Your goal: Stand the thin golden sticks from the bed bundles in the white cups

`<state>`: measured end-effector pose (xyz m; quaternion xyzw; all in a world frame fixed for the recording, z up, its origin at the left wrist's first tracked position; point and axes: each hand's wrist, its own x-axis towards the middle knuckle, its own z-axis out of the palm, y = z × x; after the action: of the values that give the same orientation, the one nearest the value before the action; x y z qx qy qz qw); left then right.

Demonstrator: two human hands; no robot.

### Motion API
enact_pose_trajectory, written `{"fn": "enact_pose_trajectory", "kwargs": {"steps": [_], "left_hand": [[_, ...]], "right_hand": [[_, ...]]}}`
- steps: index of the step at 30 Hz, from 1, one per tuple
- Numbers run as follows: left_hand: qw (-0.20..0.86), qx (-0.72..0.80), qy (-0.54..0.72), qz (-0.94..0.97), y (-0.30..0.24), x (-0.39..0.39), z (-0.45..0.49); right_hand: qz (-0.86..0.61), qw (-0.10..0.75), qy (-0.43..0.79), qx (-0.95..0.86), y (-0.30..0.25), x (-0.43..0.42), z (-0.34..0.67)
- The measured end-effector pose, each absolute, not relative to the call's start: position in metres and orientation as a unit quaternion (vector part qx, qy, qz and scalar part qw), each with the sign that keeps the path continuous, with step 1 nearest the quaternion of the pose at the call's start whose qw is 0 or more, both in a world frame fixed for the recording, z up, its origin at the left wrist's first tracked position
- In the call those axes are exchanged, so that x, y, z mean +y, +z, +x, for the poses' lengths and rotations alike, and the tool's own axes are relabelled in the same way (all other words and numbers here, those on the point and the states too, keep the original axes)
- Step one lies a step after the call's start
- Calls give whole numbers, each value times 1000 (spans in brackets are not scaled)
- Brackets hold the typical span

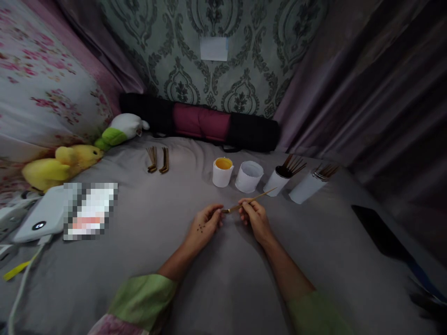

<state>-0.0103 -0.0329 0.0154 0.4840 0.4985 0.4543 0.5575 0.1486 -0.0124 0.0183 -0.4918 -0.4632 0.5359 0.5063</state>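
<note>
A grey bed [223,284] is filling the frame under patterned wallpaper [244,56]. At centre, the left hand [206,223] and right hand [256,218] are both pinching a thin stick [249,201], fingers closed on it. It is slanting up to the right, above the sheet. Just beyond, a row of cups [248,177] is standing, and a plush [59,167] is lying at left.

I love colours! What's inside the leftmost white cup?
The cup holds something yellow, filling it near the rim. Its wall hides how deep that goes and anything beneath.
</note>
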Motion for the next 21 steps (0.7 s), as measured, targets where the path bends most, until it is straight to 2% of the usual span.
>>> {"fn": "enact_pose_trajectory", "kwargs": {"steps": [21], "left_hand": [[730,400,447,329,16,-32,-12]], "right_hand": [[-484,500,540,-474,20,-14,148]]}}
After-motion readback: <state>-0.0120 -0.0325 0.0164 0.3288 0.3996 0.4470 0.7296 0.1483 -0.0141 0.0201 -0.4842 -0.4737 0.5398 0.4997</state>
